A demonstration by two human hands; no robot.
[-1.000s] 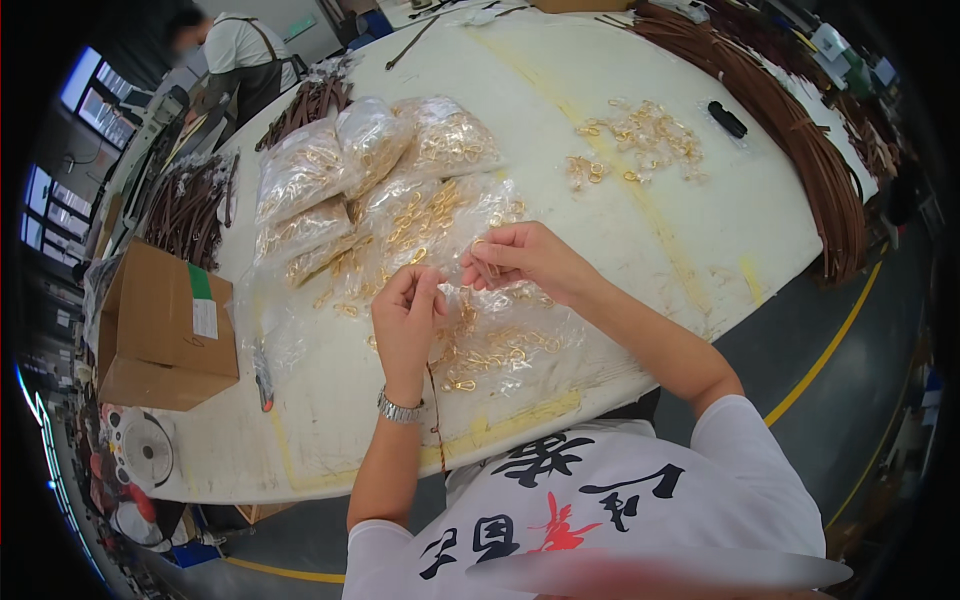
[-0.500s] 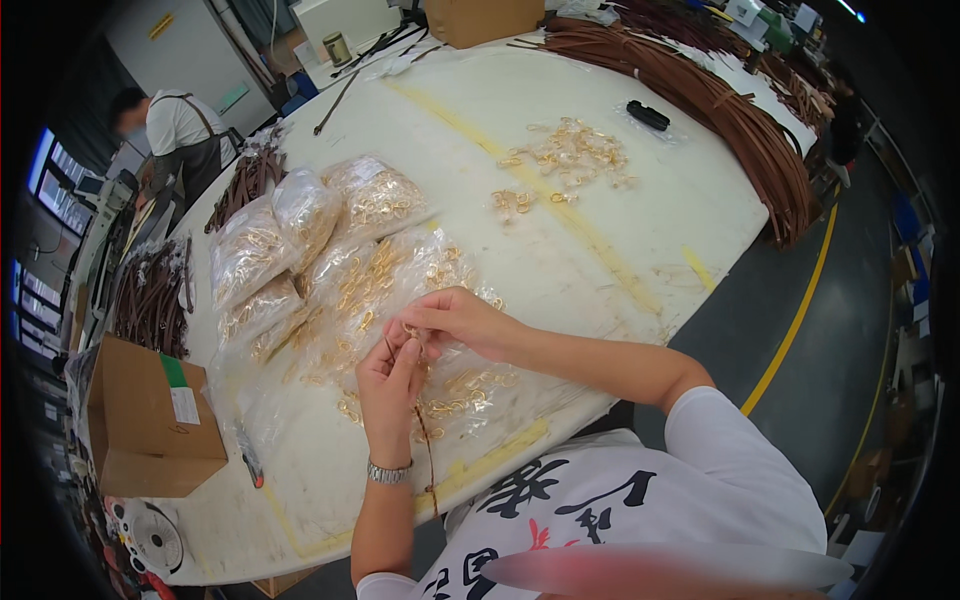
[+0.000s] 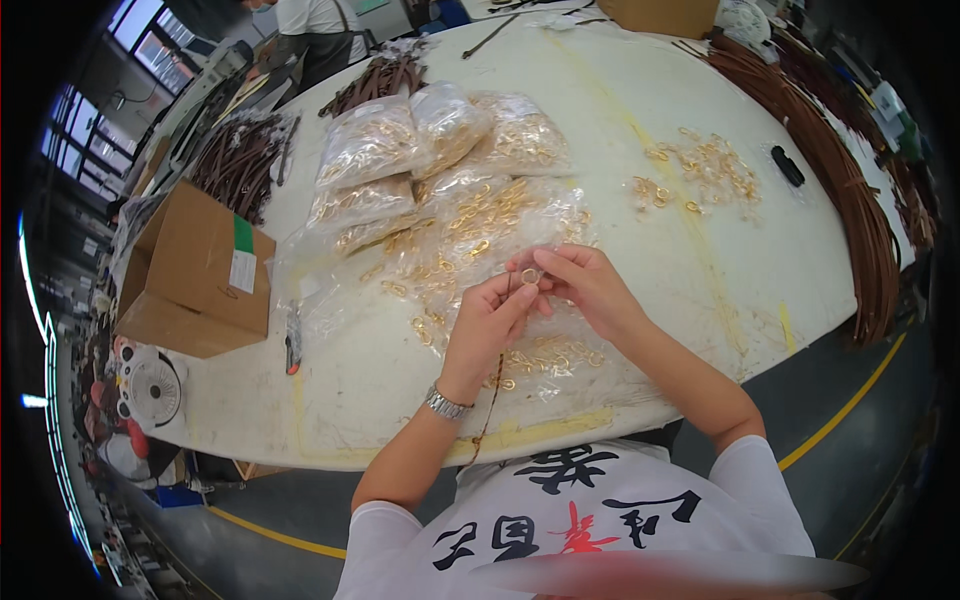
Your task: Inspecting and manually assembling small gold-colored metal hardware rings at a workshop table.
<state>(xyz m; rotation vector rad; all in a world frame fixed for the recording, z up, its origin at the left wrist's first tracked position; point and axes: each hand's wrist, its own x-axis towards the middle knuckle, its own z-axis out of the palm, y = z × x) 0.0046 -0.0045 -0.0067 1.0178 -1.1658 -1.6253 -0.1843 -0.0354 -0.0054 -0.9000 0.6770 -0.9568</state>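
Observation:
Close together above the spread gold metal clasps (image 3: 555, 352), my two hands work at one spot. My left hand (image 3: 490, 318), with a metal watch on its wrist, is closed in a pinch on a thin brown strap (image 3: 489, 412) that hangs down toward the table's front edge. A small gold ring (image 3: 530, 277) shows between the fingertips of both hands. My right hand (image 3: 592, 283) pinches it from the other side. Whether the strap passes through the ring is hidden by my fingers.
Clear bags of gold clasps (image 3: 370, 140) are piled behind my hands. An open cardboard box (image 3: 200, 270), a utility knife (image 3: 293, 340) and a small fan (image 3: 152, 388) are at left. Loose clasps (image 3: 705, 165) and brown strap bundles (image 3: 830, 170) lie to the right. A person (image 3: 315, 30) works far left.
The view has swung left, so the table and my hands appear farther right and higher. My hands stay together, and the gold ring now shows more plainly between my fingertips.

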